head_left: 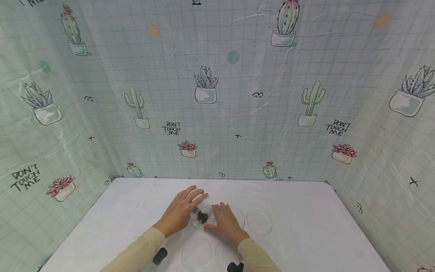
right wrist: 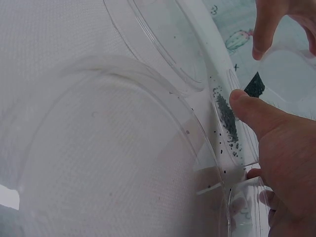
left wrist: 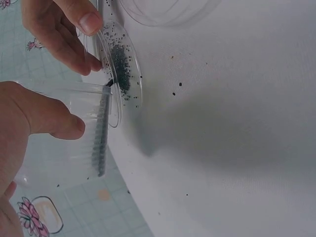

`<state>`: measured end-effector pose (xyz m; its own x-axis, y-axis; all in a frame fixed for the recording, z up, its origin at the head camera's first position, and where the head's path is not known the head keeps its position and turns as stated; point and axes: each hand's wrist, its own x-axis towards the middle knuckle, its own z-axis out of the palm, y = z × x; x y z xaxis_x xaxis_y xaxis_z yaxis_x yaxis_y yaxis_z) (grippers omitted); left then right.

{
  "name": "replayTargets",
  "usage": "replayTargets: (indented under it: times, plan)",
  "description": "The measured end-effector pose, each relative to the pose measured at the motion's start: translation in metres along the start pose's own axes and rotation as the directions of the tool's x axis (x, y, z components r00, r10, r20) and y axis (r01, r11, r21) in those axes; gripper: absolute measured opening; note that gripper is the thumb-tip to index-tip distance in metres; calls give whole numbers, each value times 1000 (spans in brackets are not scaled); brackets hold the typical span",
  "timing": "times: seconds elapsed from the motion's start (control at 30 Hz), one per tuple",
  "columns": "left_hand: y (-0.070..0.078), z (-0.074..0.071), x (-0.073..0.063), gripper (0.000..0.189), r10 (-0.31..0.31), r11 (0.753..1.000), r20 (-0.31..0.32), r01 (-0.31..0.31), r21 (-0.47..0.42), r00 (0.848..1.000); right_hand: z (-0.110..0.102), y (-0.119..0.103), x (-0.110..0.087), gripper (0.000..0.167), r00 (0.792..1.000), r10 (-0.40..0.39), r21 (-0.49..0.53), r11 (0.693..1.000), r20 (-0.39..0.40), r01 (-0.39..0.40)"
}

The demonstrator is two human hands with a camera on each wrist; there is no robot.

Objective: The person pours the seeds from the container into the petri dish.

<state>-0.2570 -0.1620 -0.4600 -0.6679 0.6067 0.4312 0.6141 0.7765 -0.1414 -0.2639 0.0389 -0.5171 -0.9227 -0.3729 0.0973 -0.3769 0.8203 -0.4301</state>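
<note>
My left hand [head_left: 178,213] grips a clear plastic cup [left wrist: 59,153], tipped over a clear petri dish [left wrist: 137,94]. Dark granules line the cup's lower side in the left wrist view, and a few sit at its mouth. A pile of the same dark granules [head_left: 202,217] lies in the dish, with loose grains scattered round it. On the dish's right side, my right hand [head_left: 227,223] holds the clear rim between thumb and fingers. Its thumb [right wrist: 243,101] lies on that rim, beside the granules. Some fingertips are hidden from view.
Several other clear round dishes stand on the white table [head_left: 306,223], one at the right [head_left: 270,223] and one at the front [head_left: 197,237]. Stray grains [left wrist: 180,84] dot the tabletop. A cactus-patterned sheet [head_left: 224,113] surrounds the table.
</note>
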Motion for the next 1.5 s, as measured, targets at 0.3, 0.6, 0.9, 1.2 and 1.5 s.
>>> replayTargets:
  times: [0.3,0.6,0.9,1.2,1.5]
  plan:
    - [-1,1,1,97,17,1000,-3,-17,23,1000,2,1,2,83,1000,-5,-16,1000,2,5]
    - [-2,4,1,95,13,1000,-29,-13,-4,999,-2,-1,0,82,1000,-8,-13,1000,6,8]
    - [-2,4,-3,95,-37,999,-38,36,-29,999,-3,-2,-1,81,1000,-13,-17,1000,3,13]
    - [-1,2,-6,98,-125,990,-18,124,-71,992,-1,-1,0,82,1000,1,-26,1000,6,0]
    - [-2,4,-9,97,-200,978,-34,197,-70,979,2,0,1,81,1000,-10,-25,1000,-5,10]
